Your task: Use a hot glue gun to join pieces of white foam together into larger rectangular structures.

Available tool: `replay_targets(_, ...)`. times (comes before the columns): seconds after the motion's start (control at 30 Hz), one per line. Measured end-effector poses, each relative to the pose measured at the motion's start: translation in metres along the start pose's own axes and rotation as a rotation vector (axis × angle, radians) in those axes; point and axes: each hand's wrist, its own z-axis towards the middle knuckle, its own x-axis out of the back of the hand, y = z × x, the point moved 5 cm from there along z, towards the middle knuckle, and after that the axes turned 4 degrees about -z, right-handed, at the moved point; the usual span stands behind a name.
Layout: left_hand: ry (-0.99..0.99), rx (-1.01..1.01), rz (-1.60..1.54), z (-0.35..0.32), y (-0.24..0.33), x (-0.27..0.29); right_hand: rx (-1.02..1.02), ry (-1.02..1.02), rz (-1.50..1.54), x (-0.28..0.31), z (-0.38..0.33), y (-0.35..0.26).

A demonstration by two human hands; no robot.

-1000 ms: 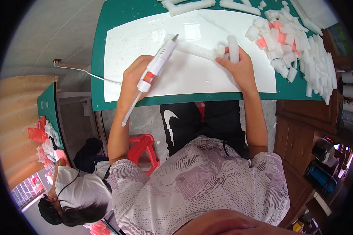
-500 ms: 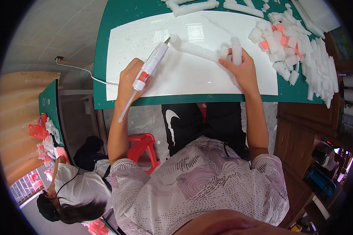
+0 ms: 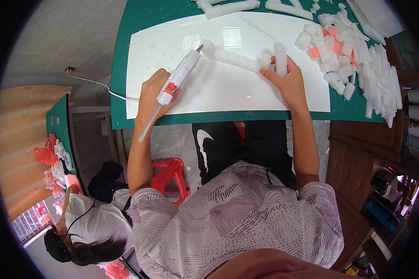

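My left hand [image 3: 154, 93] is closed round a white hot glue gun [image 3: 185, 69]. A clear glue stick [image 3: 149, 122] sticks out of its rear end, over my left forearm. The metal nozzle is at the left end of a long white foam strip [image 3: 233, 59]; whether they touch I cannot tell. My right hand [image 3: 288, 83] grips a shorter white foam strip [image 3: 280, 59] between thumb and fingers. Its thumb lies by the long strip's right end, beside a small foam block [image 3: 266, 59]. The fingers behind the short strip are partly hidden.
A white board [image 3: 209, 97] covers part of the green table [image 3: 121, 102]. White and pink foam pieces [image 3: 333, 51] are heaped at right, beside long foam strips [image 3: 381, 83]. More foam lies along the far edge. A red stool [image 3: 170, 176] and another person [image 3: 95, 218] are at left.
The glue gun has tilted very slightly, its rear end and glue stick shifting a little left and up. My right hand and the foam have hardly moved.
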Motion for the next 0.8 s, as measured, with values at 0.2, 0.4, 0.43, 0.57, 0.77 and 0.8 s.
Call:
replay_targets(0.2,0.037,-0.021,-0.065,0.004,0.008,0.006,0.002,0.004,-0.004,-0.001,-0.001,-0.002)
replay_targets(0.4,0.100,-0.038,-0.160,0.000,0.006,0.017,-0.020,0.001,-0.003,0.000,-0.001,-0.001)
replay_targets(0.43,0.103,-0.038,-0.160,0.000,0.004,0.019,-0.026,0.002,-0.008,0.000,-0.001,0.001)
replay_targets(0.57,0.159,0.072,-0.086,0.001,-0.027,0.030,-0.035,-0.004,0.010,0.001,-0.001,0.000)
replay_targets(0.77,-0.002,0.202,-0.044,0.014,-0.069,0.026,-0.022,-0.012,-0.019,-0.001,0.001,0.000)
replay_targets(0.8,0.000,0.200,-0.043,0.017,-0.073,0.030,-0.020,-0.011,-0.019,0.000,0.000,0.000)
